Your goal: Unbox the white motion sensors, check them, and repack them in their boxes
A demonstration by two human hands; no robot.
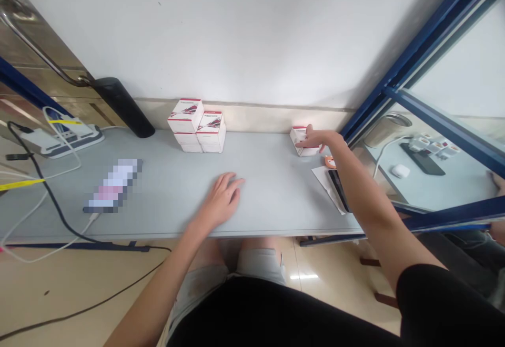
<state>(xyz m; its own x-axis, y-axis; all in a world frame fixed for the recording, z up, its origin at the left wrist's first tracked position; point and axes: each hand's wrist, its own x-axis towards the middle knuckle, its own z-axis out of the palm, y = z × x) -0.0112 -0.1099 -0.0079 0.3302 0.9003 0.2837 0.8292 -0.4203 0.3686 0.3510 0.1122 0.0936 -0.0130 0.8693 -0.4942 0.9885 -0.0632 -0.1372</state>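
The box (304, 152), white with red trim, sits toward the back of the table (272, 194), near the wall (256, 31), right of the middle as we see it in the head view. Our right hand (319, 138) reaches over it with its fingers on or just above the top; we cannot tell whether they grip it. Our left hand (224, 198) lies on the table near the front edge, its fingers loosely bent and fairly wide. Farther left, near the wall, we see a stack (199, 132) of similar boxes: one on top of another, a third just beside them on the right. Under and beside our right forearm lie an orange item (330, 162), a sheet (324, 184) and a dark slab (339, 189). At our left, a blocked-out phone (112, 186) has a white cable (93, 218) at its near end; behind it are a power strip (74, 144) and a black cylinder (124, 108).
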